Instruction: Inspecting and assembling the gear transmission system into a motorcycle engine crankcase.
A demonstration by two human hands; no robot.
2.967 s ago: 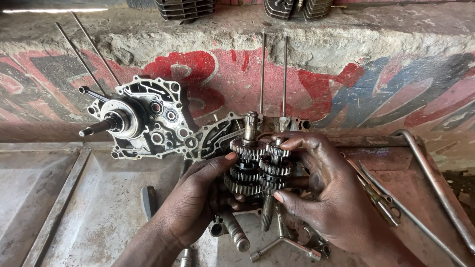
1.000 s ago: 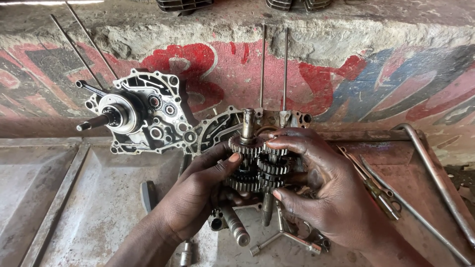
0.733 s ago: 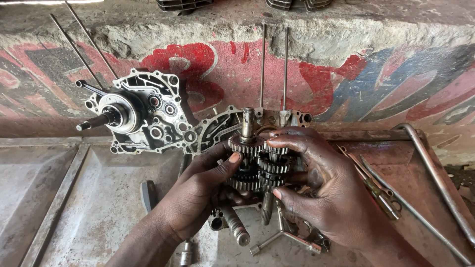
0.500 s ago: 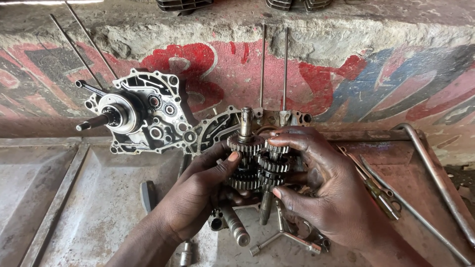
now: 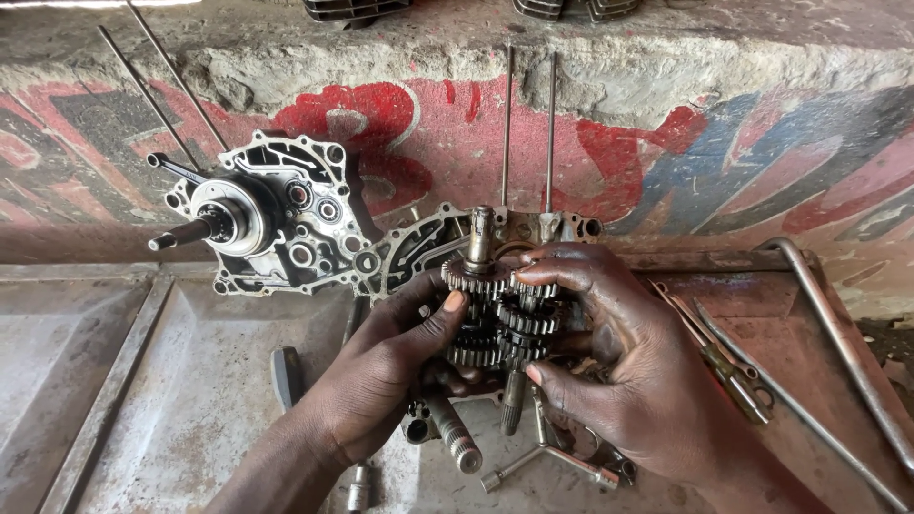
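Both my hands hold a cluster of two meshed gear shafts (image 5: 495,309), oily steel, standing upright over a metal tray. My left hand (image 5: 386,366) grips the left shaft, thumb pressed on its side. My right hand (image 5: 628,366) wraps the right shaft, fingers over the top gear. Just behind the gears lies an open engine crankcase half (image 5: 428,247) with two long studs (image 5: 528,133) rising from it.
Another crankcase half with a crankshaft (image 5: 257,219) leans against the painted concrete wall (image 5: 666,152). On the metal tray (image 5: 171,409) lie a Y-shaped socket wrench (image 5: 547,462), a splined shaft (image 5: 452,443), a chisel (image 5: 284,376), pliers (image 5: 728,366) and a bent bar (image 5: 838,333).
The gear cluster and both hands stay almost where they were; the fingers have shifted slightly on the gears.
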